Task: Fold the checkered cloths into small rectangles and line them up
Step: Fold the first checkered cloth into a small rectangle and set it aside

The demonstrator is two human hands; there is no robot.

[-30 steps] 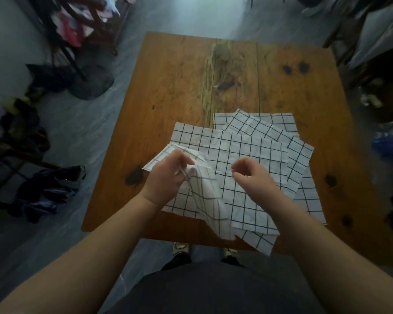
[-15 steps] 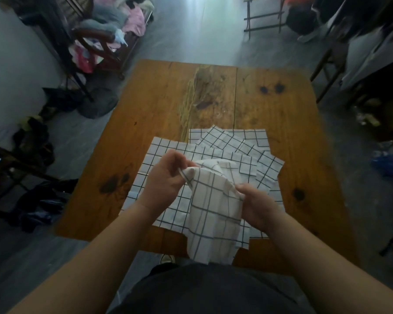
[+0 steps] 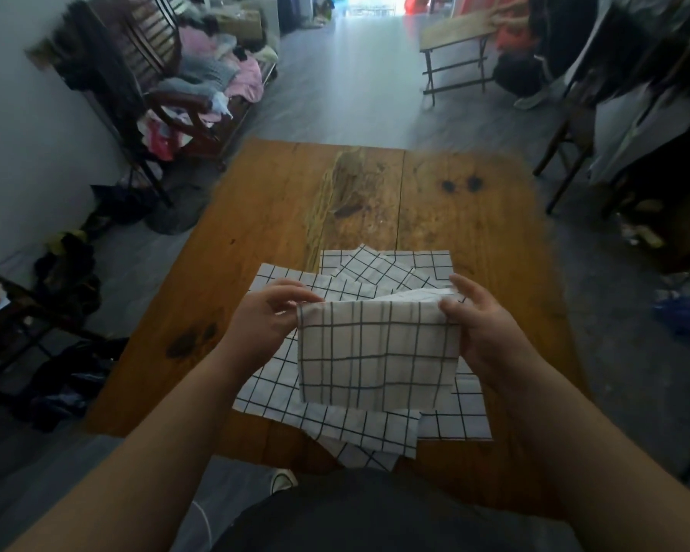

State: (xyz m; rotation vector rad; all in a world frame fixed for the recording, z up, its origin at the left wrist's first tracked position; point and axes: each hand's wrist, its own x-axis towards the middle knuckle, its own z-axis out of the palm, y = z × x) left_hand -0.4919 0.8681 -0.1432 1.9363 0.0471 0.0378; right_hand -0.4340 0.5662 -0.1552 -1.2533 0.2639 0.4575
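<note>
A white cloth with a dark grid (image 3: 377,352) hangs doubled over in the air above the table's near half. My left hand (image 3: 269,318) pinches its upper left corner and my right hand (image 3: 481,326) pinches its upper right corner, so its top edge is stretched level between them. Under it a loose pile of several flat checkered cloths (image 3: 391,266) lies fanned out, partly hidden by the held cloth, with corners hanging over the table's near edge.
The wooden table (image 3: 279,217) has bare boards on its far half and left side. A chair heaped with clothes (image 3: 212,79) stands far left, a small bench (image 3: 455,33) far right, and dark clutter (image 3: 68,272) lies on the floor at left.
The cloth was lifted off the pile by my left hand, my right hand took its other corner, and both pulled apart so it hangs spread and doubled. The view tilted up.
</note>
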